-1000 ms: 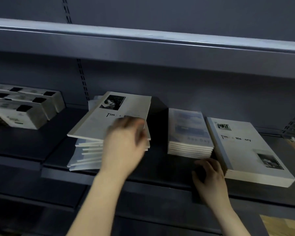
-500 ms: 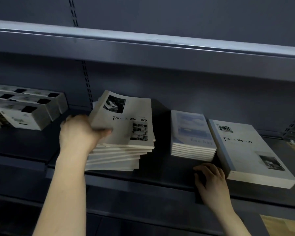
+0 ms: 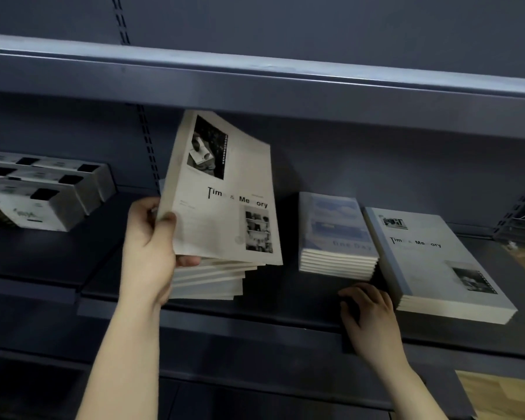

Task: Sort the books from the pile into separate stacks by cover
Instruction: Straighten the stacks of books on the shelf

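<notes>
Item: book (image 3: 222, 192), long axis tipped upward over the pile (image 3: 209, 283), gripped by my left hand (image 3: 147, 253) at its left edge; matching stack (image 3: 437, 262) lies rightward, just beside my empty, loose-curled right hand (image 3: 367, 310).

— Top book?
— White "Time & Memory" book (image 3: 225, 195) stood tilted steeply up off the pile (image 3: 206, 280), left edge pinched in my left hand (image 3: 147, 253).
— Sorted stacks?
— Blue "One Day" stack (image 3: 335, 237) lay flat, just beside the "Time & Memory" stack (image 3: 437, 262) at right.

Shop: slotted metal display shelving (image 3: 255, 86)
</notes>
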`<state>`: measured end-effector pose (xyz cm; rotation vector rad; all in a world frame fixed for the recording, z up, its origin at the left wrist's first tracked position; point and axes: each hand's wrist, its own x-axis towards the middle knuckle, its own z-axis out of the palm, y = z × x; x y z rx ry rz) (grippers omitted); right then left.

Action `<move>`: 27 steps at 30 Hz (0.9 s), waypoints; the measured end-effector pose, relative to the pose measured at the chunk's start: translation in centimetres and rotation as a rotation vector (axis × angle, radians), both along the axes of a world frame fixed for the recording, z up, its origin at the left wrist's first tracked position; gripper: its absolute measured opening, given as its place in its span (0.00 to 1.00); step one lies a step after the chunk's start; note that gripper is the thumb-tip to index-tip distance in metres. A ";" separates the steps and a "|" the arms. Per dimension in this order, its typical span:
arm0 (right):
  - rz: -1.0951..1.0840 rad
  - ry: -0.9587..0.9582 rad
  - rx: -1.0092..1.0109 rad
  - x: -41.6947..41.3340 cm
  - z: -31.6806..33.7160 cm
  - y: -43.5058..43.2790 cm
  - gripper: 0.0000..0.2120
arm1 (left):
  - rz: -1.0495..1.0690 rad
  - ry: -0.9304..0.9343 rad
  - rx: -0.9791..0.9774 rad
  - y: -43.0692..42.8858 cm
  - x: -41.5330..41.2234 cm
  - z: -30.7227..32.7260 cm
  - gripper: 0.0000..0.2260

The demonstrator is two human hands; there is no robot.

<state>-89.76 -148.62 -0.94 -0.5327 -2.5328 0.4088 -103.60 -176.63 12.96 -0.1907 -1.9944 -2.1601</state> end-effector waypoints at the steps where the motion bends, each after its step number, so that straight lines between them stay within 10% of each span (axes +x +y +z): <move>1: 0.002 -0.025 -0.017 0.1 0.3 -0.1 0.09 | -0.027 -0.006 0.042 0.4 0.5 0.0 0.08; 5: 0.065 -0.101 -0.166 0.2 2.2 0.2 0.10 | -0.139 -0.044 0.160 3.0 2.4 -0.7 0.07; 11: 0.050 0.126 -0.956 2.2 8.4 -0.3 0.19 | -0.289 -0.061 0.208 8.9 5.6 -2.7 0.09; 20: 0.079 0.360 -1.180 5.7 9.0 5.4 0.12 | -0.483 -0.179 0.251 17.1 10.1 -5.6 0.08; 27: -0.062 0.507 -1.256 8.9 7.5 12.0 0.13 | -0.641 0.030 -0.187 21.1 10.3 -7.5 0.07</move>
